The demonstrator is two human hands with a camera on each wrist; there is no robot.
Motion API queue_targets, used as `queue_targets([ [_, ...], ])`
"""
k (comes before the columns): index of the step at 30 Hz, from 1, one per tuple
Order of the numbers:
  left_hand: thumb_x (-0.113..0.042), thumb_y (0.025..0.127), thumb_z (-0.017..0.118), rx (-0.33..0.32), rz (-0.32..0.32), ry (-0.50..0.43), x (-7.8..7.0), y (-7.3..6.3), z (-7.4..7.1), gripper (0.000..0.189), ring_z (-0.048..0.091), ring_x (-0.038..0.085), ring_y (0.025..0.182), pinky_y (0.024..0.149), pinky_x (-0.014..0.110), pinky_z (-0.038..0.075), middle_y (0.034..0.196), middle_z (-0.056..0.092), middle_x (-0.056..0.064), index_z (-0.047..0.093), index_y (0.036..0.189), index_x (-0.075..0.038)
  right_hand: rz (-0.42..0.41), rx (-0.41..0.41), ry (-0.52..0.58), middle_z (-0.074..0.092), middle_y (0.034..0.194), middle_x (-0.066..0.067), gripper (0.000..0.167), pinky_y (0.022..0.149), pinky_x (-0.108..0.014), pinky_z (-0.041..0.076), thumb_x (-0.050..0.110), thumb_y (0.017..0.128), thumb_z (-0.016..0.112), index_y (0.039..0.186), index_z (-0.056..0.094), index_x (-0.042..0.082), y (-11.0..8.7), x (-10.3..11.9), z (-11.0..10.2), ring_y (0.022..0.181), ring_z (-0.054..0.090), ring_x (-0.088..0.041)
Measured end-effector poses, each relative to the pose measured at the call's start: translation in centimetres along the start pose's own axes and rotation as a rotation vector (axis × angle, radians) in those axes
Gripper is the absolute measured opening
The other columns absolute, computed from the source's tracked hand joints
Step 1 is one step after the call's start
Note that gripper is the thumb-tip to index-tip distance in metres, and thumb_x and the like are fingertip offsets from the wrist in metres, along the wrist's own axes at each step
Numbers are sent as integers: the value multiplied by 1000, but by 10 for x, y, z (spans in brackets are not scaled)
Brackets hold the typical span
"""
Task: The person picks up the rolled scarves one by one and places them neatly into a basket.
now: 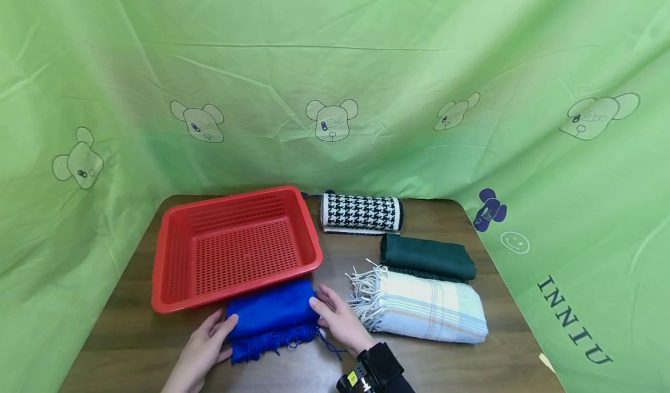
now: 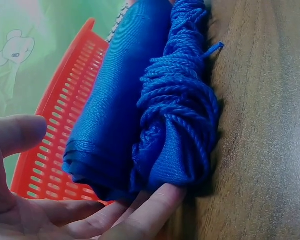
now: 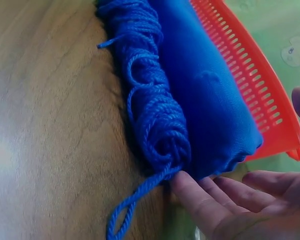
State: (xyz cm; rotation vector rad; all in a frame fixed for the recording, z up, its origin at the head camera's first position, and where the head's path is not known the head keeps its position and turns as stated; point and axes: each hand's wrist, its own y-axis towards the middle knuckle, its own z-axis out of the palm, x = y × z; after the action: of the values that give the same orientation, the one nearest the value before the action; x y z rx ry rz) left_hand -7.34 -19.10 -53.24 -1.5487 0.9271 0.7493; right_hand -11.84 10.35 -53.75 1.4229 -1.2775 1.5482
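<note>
Both hands at the ends of a blue fringed bundle

My left hand [image 1: 201, 346] and right hand [image 1: 342, 317] frame the folded blue cloth [image 1: 272, 308], which lies on the tabletop [image 1: 120, 340] at the lower middle of the frame, just below the red basket [image 1: 246, 256]. The fingers of each are extended and touch its ends, and both thumbs stand away from the cloth in the wrist views; neither of my hands has a grip on it.

I take this step as squaring up the bundle, or getting set to hold it. The next move would call for bringing thumbs and fingers together evenly at both ends, keeping the twisted fringe [image 3: 162, 120] tucked in. The loose cord [image 3: 149, 184] trailing by my right fingers could snag.

Right of centre lie a houndstooth roll [image 1: 361, 213], a dark green roll [image 1: 426, 257] and a pale fringed cloth [image 1: 434, 308].

For writing, "INNIU" [image 1: 567, 318] runs down the green curtain [image 1: 335, 27] at lower right. The cartoon heads [image 1: 332, 123] across it carry small lettering I can't make out reliably. A yellow label [image 1: 353, 378] on my right wrist gear is too small to read.
</note>
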Motion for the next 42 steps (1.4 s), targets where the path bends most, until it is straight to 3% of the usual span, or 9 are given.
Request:
queue_targets([
  [9, -50, 108, 59, 11, -18, -43, 0, 4, -1, 97, 31, 59, 149, 95, 50, 62, 162, 20, 46, 11, 164, 14, 13, -2, 22, 40, 157, -42, 73, 100, -55, 59, 35, 111, 59, 159, 34, -14, 1, 4, 4, 139, 52, -51],
  [17, -49, 108, 60, 41, -36, -80, -1, 7, -2, 98, 22, 60, 151, 97, 51, 61, 163, 15, 48, 12, 163, 17, 16, -28, -73, 53, 150, -36, 69, 94, -51, 62, 35, 109, 63, 157, 42, -10, 4, 1, 8, 133, 59, -46],
  [25, -54, 105, 64, 39, -87, -104, -3, 11, -1, 110, 20, 61, 151, 99, 53, 59, 162, 12, 49, 3, 163, 17, -44, -39, -99, 60, 142, -33, 65, 83, -45, 64, 28, 108, 65, 154, 44, -11, 9, -5, 10, 123, 65, -39],
  [34, -45, 107, 63, 36, -55, -113, -1, 13, 4, 104, 22, 61, 151, 103, 54, 56, 162, 10, 49, 3, 160, 21, -119, -41, -215, 68, 132, -25, 64, 74, -30, 62, 30, 106, 68, 153, 49, -8, 12, -16, 12, 112, 70, -33],
  [42, -37, 107, 65, 9, -41, -128, -1, 15, 6, 99, 24, 60, 151, 105, 56, 54, 162, 7, 51, 5, 163, 17, -117, -50, -104, 67, 133, -27, 59, 76, -32, 63, 22, 106, 68, 153, 49, -8, 9, -19, 13, 113, 69, -31],
])
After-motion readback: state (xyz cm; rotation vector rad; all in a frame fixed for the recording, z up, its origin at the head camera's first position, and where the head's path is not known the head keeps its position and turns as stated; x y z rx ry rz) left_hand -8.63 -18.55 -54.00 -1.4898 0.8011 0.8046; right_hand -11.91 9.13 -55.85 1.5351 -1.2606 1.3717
